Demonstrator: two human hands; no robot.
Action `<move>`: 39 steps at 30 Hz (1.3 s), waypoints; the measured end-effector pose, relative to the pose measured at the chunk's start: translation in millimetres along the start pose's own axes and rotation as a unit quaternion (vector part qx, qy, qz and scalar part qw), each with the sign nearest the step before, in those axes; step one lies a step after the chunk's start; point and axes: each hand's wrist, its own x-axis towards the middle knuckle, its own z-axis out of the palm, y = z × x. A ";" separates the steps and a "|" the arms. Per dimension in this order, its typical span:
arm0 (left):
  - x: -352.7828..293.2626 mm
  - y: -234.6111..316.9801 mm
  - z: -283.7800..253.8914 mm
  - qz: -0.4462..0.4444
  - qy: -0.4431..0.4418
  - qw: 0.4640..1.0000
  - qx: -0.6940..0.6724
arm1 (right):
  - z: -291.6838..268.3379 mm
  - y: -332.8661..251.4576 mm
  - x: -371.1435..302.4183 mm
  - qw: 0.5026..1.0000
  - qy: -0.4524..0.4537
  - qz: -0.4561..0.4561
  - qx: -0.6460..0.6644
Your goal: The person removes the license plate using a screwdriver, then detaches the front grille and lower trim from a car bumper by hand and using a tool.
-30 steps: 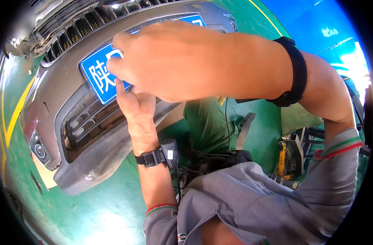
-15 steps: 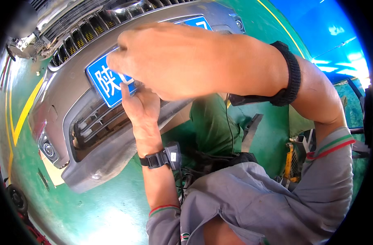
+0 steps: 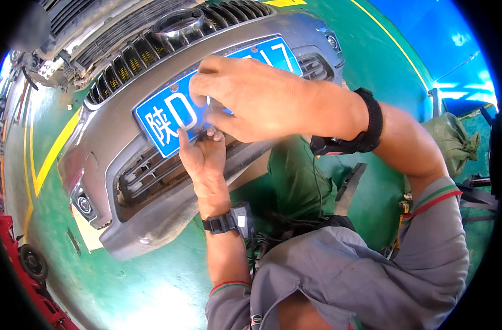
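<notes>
A blue license plate [image 3: 157, 124] with white characters lies on the front of a grey-brown car bumper [image 3: 116, 129], which rests on the floor in front of me. My left hand [image 3: 204, 157] is palm up at the plate's lower edge, its thumb on the blue face and its other fingers curled, partly hidden. Above it, my right hand [image 3: 251, 99] bends over the middle of the plate. Its fingers are drawn in toward the thumb, somewhat blurred, and whatever is between them cannot be made out. A screw [image 3: 174, 88] shows near the plate's upper left.
A slatted grille with a chrome ring [image 3: 179, 26] tops the bumper. Cardboard [image 3: 89, 228] lies under its left end. Beyond it is a vehicle's open front [image 3: 80, 27]. Red equipment with a wheel [image 3: 34, 263] stands at left, a green sack [image 3: 449, 146] at right.
My right hand has shifted right along the plate, uncovering more of its left part and an upper screw. The left hand stays at the lower edge. The whole view has moved slightly.
</notes>
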 end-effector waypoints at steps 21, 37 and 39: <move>-12.3 3.6 -0.2 0.011 -0.008 1.000 0.001 | 5.5 36.2 26.5 0.874 0.021 0.141 0.464; -21.5 -1.1 2.9 -0.027 -0.110 0.994 0.010 | 131.0 30.6 36.8 0.989 -0.148 0.010 -0.007; -20.4 -3.5 8.2 -0.001 -0.088 0.996 0.012 | 120.6 37.6 36.8 0.994 -0.100 0.028 0.022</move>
